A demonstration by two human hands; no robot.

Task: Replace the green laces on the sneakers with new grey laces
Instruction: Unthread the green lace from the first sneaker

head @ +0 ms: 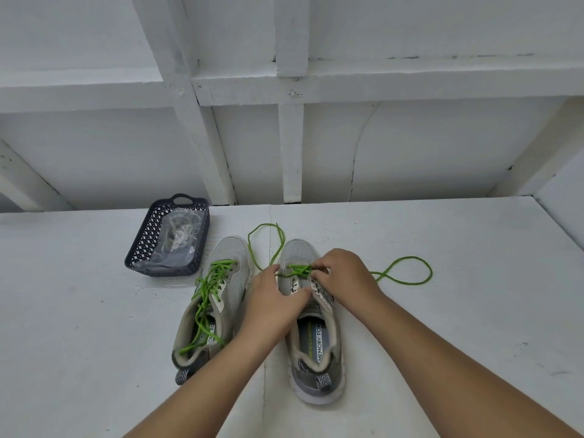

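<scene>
Two sneakers, side by side on a white painted surface (442,311), toes pointing away from the camera. Both grey mesh uppers, pale lining, white soles, striped woven pull tabs at the heels; printed insoles visible inside.

Left sneaker (229,257): green lace (207,298) still threaded through most eyelets, loosened, with its ends trailing into and over the shoe opening. Round cord type, bright green.

Right sneaker (316,352): its green lace (401,270) mostly pulled out, only the lowest rows near the toe still crossed. Two long free lengths lie on the surface, one looped beyond the toes between the two shoes, one curled in a loop off to the right of the shoe.

Two hands, both on the right sneaker. Left hand (275,298) rests across the tongue and eyelet area, fingers curled, fingertips at the lace near the lower eyelets; pinch looks likely but the exact contact is hard to make out. Right hand (344,276) sits over the toe-side eyelets, fingers curled and pinching the green lace crossing there.

One basket (139,248): dark navy plastic, rectangular, lattice-perforated walls, loop handle at the far end. Sits to the left of the left sneaker, close but apart. Inside it, one clear crinkled plastic packet (177,238) holding pale greyish laces, coiled; count of laces inside not readable.

Behind the surface: white painted wooden framing (290,121), flat beams and panels, some cracked seams.
</scene>
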